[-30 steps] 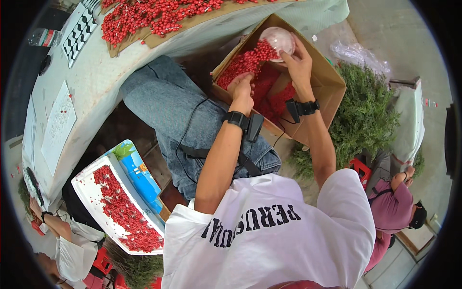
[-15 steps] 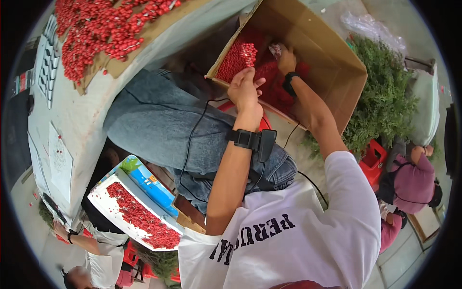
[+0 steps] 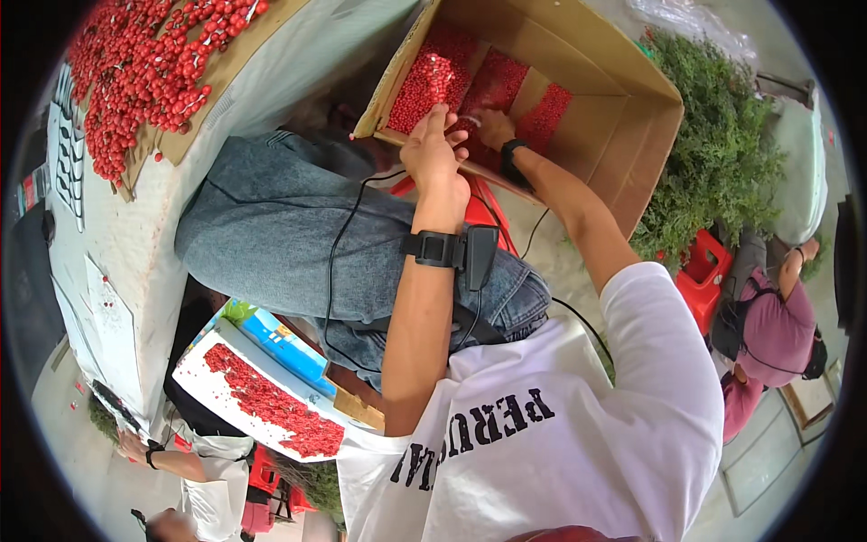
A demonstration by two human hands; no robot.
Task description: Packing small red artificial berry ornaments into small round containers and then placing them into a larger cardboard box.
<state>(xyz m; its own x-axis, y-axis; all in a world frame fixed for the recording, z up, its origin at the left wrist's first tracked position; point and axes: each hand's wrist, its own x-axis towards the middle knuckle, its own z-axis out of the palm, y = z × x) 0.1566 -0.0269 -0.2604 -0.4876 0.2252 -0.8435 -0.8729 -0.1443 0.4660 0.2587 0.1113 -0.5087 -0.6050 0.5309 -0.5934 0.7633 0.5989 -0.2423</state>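
Observation:
My left hand [image 3: 437, 154] is raised at the near edge of a cardboard box [image 3: 578, 135], palm up, its fingertips pinched on a small bunch of red berries [image 3: 439, 79]. The bunch stands up over loose red berries [image 3: 415, 104] in the box's left part. Inside the box my right hand [image 3: 494, 128] reaches down beside the left one, fingers curled. Something small and pale shows at its fingertips, too blurred to name. More red berries [image 3: 545, 116] lie in strips on the box floor.
On the table at upper left, red berry bunches [image 3: 153, 81] are heaped on cardboard. A white open box [image 3: 262, 397] with red berries is at lower left. Right of the cardboard box are green foliage [image 3: 713, 135] and a red stool [image 3: 704, 275]. Other people sit at both sides.
My right hand has moved left inside the box, toward my left hand, with the pale thing at its fingertips. My left hand keeps its berry bunch. The whole view has shifted slightly.

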